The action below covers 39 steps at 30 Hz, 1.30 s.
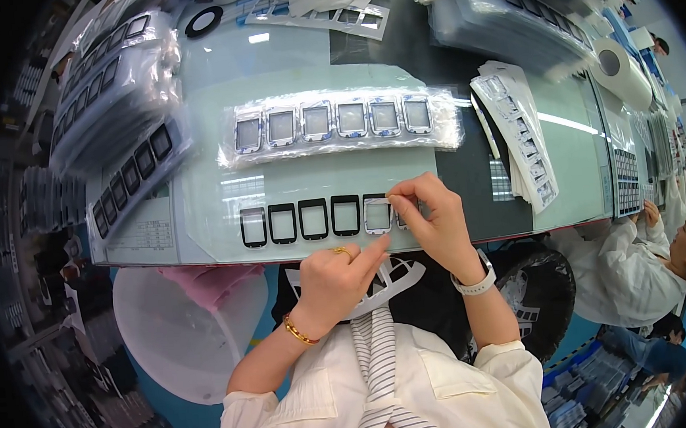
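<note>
A row of small rounded rectangular frames lies along the table's near edge. Four are black, including one black frame; the fifth, a pale-faced frame, has a whitish patterned rim. My right hand is closed in a pinch at this fifth frame's upper right corner; what lies between the fingertips is too small to make out. It partly covers another pale frame. My left hand stretches its index finger to the fifth frame's lower edge, other fingers bent. Below it is a white cut-out strip over something black.
Beyond the row lies a clear-wrapped pack of pale frames. Bagged stacks stand left, another bagged stack far right. White strips and a white roll are right. A white tub stands below left; a co-worker sits right.
</note>
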{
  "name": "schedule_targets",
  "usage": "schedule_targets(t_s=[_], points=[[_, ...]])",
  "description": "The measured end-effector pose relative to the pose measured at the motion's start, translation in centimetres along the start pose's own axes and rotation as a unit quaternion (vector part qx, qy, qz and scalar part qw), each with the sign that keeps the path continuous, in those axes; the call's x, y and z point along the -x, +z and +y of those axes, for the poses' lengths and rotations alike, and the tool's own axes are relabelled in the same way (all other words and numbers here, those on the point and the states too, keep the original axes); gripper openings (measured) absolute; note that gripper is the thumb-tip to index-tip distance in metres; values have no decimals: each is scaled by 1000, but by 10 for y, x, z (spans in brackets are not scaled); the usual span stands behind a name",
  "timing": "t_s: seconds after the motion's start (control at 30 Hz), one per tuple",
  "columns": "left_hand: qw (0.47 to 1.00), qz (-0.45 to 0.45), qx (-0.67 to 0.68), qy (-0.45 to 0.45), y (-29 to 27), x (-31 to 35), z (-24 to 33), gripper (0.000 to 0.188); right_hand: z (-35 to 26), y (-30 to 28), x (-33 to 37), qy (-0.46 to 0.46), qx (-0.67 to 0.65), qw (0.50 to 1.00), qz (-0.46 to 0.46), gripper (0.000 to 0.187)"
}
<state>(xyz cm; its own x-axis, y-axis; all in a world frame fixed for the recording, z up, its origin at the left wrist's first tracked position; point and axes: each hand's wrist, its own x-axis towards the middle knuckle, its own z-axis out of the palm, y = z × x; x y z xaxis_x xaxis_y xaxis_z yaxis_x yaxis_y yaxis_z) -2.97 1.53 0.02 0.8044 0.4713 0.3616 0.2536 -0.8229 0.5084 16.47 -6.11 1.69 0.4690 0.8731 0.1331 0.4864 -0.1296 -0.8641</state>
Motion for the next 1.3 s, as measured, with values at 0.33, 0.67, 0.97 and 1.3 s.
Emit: schedule_targets(t_s=[0.33,0.67,0.97,1.3], points=[[999,-12,-4,-38,2,-5,8,26,1,1,-5,-119,91,988,26,10],[999,-4,1,-42,2,-6,9,24,4,5,-11,-111,129,985,9,11],[999,-7,14,-47,1,-5,7,23,-11,-5,-5,-189,319,928,21,28],[986,9,141,-92,-22,3,1,47,-26,-21,20,-146,173,972,-69,38]])
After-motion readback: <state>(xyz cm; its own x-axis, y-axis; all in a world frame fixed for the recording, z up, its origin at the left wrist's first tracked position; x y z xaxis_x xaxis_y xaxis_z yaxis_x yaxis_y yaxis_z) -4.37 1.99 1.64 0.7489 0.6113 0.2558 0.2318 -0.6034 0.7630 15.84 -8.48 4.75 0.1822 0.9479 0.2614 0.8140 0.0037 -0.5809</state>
